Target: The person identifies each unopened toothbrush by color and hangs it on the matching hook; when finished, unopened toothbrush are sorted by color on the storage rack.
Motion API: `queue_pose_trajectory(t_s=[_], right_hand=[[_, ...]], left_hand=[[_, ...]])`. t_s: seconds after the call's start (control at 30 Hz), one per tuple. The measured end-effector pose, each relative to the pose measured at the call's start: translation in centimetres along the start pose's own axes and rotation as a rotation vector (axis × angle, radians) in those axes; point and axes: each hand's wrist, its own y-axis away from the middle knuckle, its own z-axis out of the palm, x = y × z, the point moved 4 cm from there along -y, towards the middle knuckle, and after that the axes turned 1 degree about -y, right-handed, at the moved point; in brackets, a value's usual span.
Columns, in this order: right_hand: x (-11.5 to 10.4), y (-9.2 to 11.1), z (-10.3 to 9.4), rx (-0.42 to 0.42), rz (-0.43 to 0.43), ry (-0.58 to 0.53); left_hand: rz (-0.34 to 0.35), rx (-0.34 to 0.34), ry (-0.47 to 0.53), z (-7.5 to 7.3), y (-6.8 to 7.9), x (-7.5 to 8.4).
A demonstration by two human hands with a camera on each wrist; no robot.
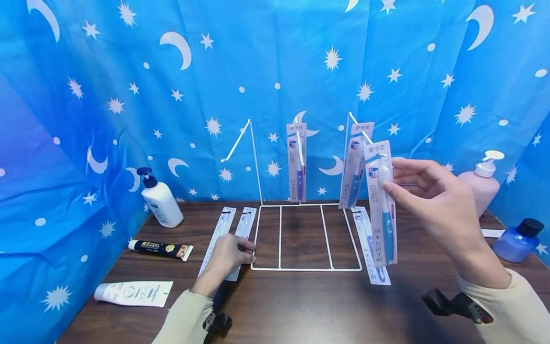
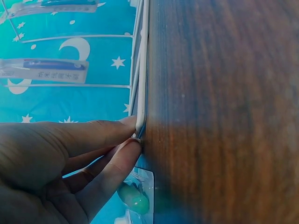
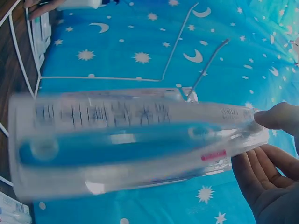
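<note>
My right hand [image 1: 438, 203] holds a packaged toothbrush [image 1: 388, 239] with a blue handle by the upper part of its pack, thumb in front and fingers behind. The pack hangs upright, its top close to the tip of the right arm of a white wire rack [image 1: 305, 270]. Behind it, another packaged blue toothbrush [image 1: 350, 179] hangs on that arm; a purple one [image 1: 293, 162] hangs on the middle arm. At the rack's front left corner, my left hand [image 1: 227, 255] pinches the base wire between thumb and finger, as the left wrist view shows. The left arm [image 1: 235, 143] is bare.
Two packaged toothbrushes [image 1: 219, 234] lie left of the rack, and one [image 1: 364, 239] lies right. Further left are a white pump bottle [image 1: 162, 203], a black tube [image 1: 159, 248] and a white tube [image 1: 135, 293]. A pink pump bottle [image 1: 481, 184] and a blue bottle [image 1: 515, 243] stand right.
</note>
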Motion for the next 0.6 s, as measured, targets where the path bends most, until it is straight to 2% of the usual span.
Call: queue_pose_trajectory(t_s=[0.27, 0.47, 0.6], right_hand=[[1.9, -1.0, 1.1, 0.072, -0.013, -0.036], [2.0, -2.4, 2.7, 0.096, -0.020, -0.080], [2.1, -2.5, 3.0, 0.135, -0.014, -0.077]], left_hand=[[0.049, 0.027, -0.004, 0.1, 0.1, 0.2], [0.008, 0.035, 0.022, 0.0, 0.4, -0.1], [0.025, 0.027, 0.012, 0.1, 0.3, 0.0]])
